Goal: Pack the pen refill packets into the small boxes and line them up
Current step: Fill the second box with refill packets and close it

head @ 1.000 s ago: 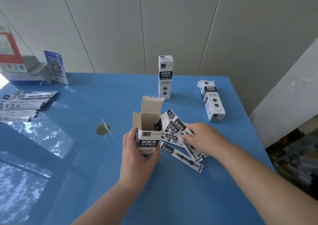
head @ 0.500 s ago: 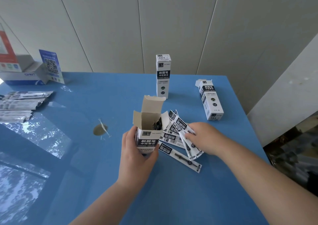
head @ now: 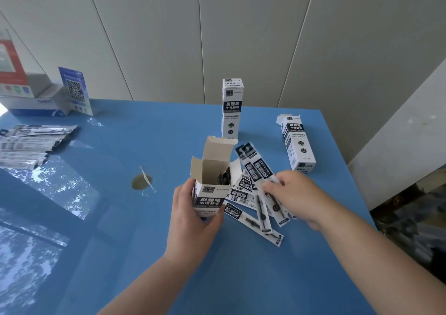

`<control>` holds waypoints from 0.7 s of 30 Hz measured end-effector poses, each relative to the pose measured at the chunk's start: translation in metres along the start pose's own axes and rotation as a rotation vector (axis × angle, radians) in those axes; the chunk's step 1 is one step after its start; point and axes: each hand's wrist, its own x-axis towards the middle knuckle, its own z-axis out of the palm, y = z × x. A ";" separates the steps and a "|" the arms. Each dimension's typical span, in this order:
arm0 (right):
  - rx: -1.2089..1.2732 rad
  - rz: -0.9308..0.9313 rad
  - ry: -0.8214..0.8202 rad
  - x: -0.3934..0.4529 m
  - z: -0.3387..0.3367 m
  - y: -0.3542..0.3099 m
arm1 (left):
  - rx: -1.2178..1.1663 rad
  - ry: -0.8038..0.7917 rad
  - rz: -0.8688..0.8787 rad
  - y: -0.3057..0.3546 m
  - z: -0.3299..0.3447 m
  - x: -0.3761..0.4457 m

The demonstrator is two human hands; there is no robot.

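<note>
Left hand (head: 193, 220) grips open box (head: 212, 182) upright on blue counter (head: 144, 266). Right hand (head: 296, 194) fingers pinch refill packets (head: 255, 170) beside box, packet ends raised.

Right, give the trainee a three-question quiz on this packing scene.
1. True or false: the box in the left hand has its top flaps open.
2. Besides the open box, how many small boxes sit on the blue table: A one, B two, C four?
3. What are the right hand fingers touching?

Key: 1 true. 2 B: the standing box and the right box. 3 The refill packets.
</note>
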 end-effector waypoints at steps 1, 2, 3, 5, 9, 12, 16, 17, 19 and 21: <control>0.112 0.011 -0.005 -0.006 -0.005 -0.003 | -0.012 -0.003 -0.006 -0.001 0.000 0.000; 0.231 0.019 -0.019 -0.012 -0.011 -0.007 | -0.020 -0.006 -0.009 -0.001 0.000 0.000; 0.345 0.020 -0.043 -0.019 -0.016 -0.011 | -0.024 -0.008 -0.010 -0.001 0.000 0.000; 0.560 -0.017 -0.101 -0.033 -0.026 -0.021 | -0.021 -0.014 -0.007 -0.001 0.000 0.001; 0.783 -0.174 -0.095 -0.049 -0.040 -0.038 | 0.019 -0.040 0.020 -0.002 0.000 0.001; 0.745 -0.313 0.045 -0.051 -0.041 -0.051 | 0.090 -0.056 0.054 -0.002 0.000 0.001; 0.598 -0.400 0.223 -0.047 -0.030 -0.069 | 0.163 -0.063 0.107 -0.003 0.001 0.000; 0.557 -0.408 0.229 -0.047 -0.026 -0.073 | 0.168 -0.063 0.113 -0.003 0.001 0.000; 0.487 -0.418 0.226 -0.047 -0.019 -0.078 | 0.167 -0.062 0.112 -0.002 0.001 0.000; 0.426 -0.424 0.225 -0.049 -0.013 -0.081 | 0.165 -0.062 0.112 0.000 0.001 0.000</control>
